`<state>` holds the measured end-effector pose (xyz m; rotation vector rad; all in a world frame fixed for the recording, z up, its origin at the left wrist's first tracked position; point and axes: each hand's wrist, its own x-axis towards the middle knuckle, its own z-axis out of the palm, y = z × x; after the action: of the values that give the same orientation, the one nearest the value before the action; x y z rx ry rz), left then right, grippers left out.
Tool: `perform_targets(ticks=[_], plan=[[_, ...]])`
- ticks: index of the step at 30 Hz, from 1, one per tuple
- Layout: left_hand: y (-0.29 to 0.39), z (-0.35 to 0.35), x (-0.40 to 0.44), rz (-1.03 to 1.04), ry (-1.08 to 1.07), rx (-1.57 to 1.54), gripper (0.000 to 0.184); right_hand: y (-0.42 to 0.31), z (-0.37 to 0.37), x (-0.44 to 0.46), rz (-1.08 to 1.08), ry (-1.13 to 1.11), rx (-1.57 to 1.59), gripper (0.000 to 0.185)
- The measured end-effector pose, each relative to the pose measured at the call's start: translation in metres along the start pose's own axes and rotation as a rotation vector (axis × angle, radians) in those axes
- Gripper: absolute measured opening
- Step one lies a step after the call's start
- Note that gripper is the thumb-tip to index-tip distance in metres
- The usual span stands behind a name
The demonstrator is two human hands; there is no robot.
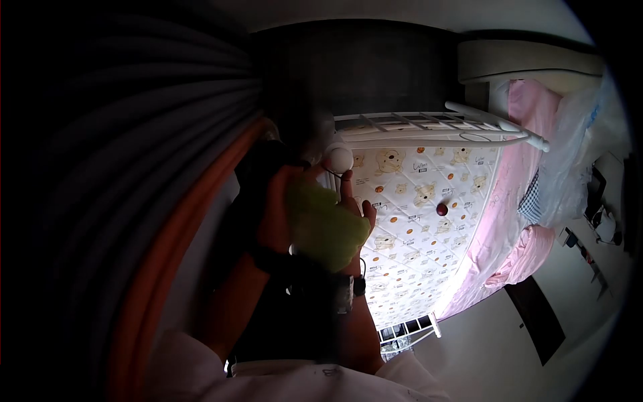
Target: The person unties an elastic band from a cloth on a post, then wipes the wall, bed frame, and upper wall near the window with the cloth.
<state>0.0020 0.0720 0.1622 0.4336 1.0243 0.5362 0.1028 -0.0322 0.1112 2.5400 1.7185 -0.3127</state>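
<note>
A crumpled yellow-green cloth (pixel 328 224) is bunched between my two hands, beside the white round knob (pixel 341 159) of a bed frame. My left hand (pixel 278 201) is in deep shadow, closed against the cloth's left side. At the right edge of the cloth is my right hand (pixel 351 204), gripping it, with some fingers sticking out past it, one of them just below the knob. The cloth hides both palms. A dark band and a watch-like object (pixel 345 295) are at the right wrist.
A white bed rail (pixel 429 143) runs right from the knob. Beside it lies a bear-print mattress (pixel 415 234) with a small dark red ball (pixel 442 210). Pink bedding (pixel 495 228) and clear plastic (pixel 569 161) line its far side. An orange-edged curtain (pixel 181 268) hangs at left.
</note>
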Motion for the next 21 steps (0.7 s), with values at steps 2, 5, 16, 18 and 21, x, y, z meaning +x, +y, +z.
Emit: perform_targets(ticks=[2, 5, 16, 18, 21], plan=[[0.007, 0.012, -0.002, -0.062, 0.009, 0.009, 0.052, -0.003, -0.010, 0.008, 0.045, -0.048, 0.010, 0.035], [-0.006, 0.009, -0.003, 0.174, -0.252, -0.374, 0.042, -0.006, -0.029, 0.013, -0.082, 0.087, -0.155, 0.034], [-0.021, -0.006, 0.008, 0.294, -0.103, 0.243, 0.051, 0.010, -0.018, 0.019, 0.047, -0.067, 0.762, 0.041], [-0.005, -0.002, 0.012, 0.316, -0.047, 0.441, 0.038, 0.015, -0.028, 0.025, 0.093, -0.138, 0.907, 0.041], [0.025, -0.008, 0.038, 0.062, -0.166, 0.439, 0.043, 0.025, -0.062, 0.045, 0.212, -0.366, 1.351, 0.043]])
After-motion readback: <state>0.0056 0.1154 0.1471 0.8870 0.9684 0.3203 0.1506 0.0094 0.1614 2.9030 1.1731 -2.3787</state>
